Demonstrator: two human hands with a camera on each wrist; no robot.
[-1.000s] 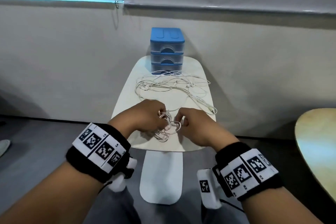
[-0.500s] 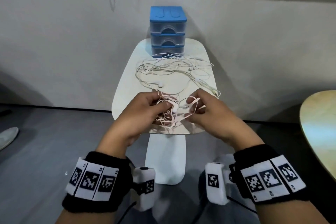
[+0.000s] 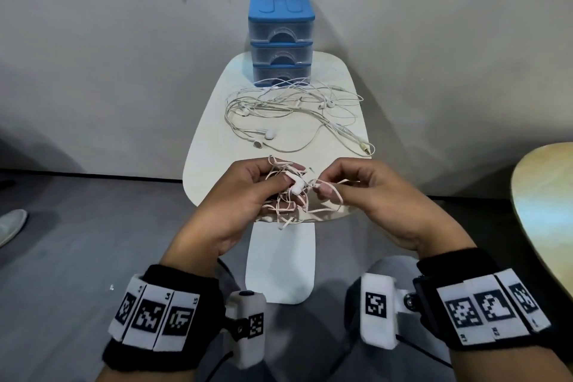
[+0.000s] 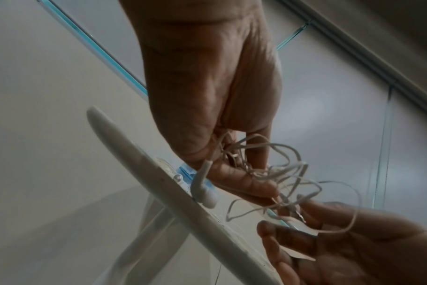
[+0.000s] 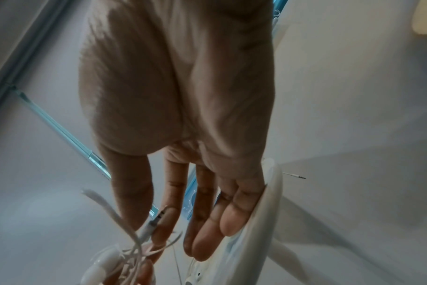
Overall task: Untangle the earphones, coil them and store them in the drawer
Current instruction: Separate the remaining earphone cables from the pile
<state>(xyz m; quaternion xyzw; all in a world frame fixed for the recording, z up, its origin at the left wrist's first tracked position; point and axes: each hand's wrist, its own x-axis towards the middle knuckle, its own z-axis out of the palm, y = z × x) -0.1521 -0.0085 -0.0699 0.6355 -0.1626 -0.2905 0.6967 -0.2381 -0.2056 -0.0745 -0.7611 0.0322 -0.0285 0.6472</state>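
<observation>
The pinkish earphones (image 3: 290, 195) form a dense knot held above the near edge of the surface (image 3: 210, 146), between the two hands. The left hand (image 3: 248, 192) is curled around the bulk of the knot, with one earbud (image 3: 296, 184) resting against its thumb; loose loops hang below the fingers. The right hand (image 3: 356, 192) pinches one strand at the plug end (image 5: 156, 221) between thumb and forefinger, while its other fingers stay extended (the little finger lies close against the rim of the surface in the right wrist view).

Risk 1: pulling the pinched strand outward while the left hand clamps the bundle would likely tighten the knot rather than open it. A looser left grip appears necessary.

Risk 2: the hanging loops sit over and past the edge of the surface. A slip of the left hand could drop the bundle to the floor.

Risk 3: a second set of white earphones (image 3: 294, 112) sprawls across the surface just beyond the hands, its jack (image 3: 367, 150) near the right edge. Lowering the pink bundle there could snag the two sets together.

The blue drawer unit (image 3: 281, 40) stands at the far end, all drawers shut, with white cable lying against its lowest front; opening that drawer may catch the cable.
</observation>
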